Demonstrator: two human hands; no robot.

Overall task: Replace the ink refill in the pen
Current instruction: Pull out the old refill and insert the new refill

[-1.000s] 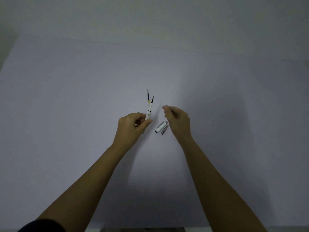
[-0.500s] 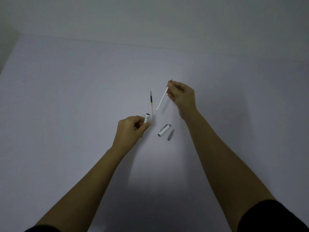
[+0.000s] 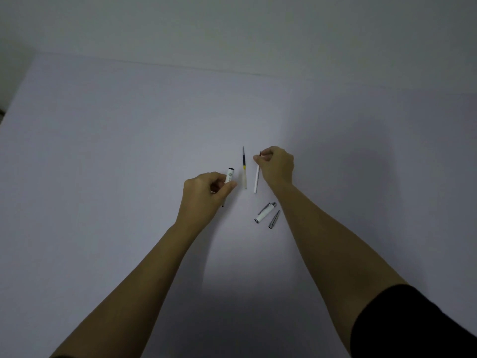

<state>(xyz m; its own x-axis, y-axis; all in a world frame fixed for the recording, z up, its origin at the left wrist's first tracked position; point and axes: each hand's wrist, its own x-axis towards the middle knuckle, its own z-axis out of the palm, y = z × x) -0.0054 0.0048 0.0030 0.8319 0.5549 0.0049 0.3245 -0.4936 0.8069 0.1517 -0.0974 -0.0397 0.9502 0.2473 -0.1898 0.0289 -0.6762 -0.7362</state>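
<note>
My left hand (image 3: 205,192) grips the white pen barrel (image 3: 229,174), whose open dark end points up and away. My right hand (image 3: 277,165) pinches the tip end of a thin white refill (image 3: 256,178), which hangs down toward the table. Between the two hands a second refill (image 3: 244,167) with a dark upper part and a yellow band lies on the table. Below the right hand lie the white pen cap section (image 3: 264,212) and a small grey metal piece (image 3: 274,219), side by side.
A pale lilac table (image 3: 116,151) fills the view, with its far edge against a grey wall (image 3: 232,27). A black sleeve (image 3: 418,324) covers my right upper arm at the lower right.
My right hand pulled the white refill out of the barrel, lifted it away to the upper right, then brought it back down beside the refill lying on the table. The left hand kept the barrel.
</note>
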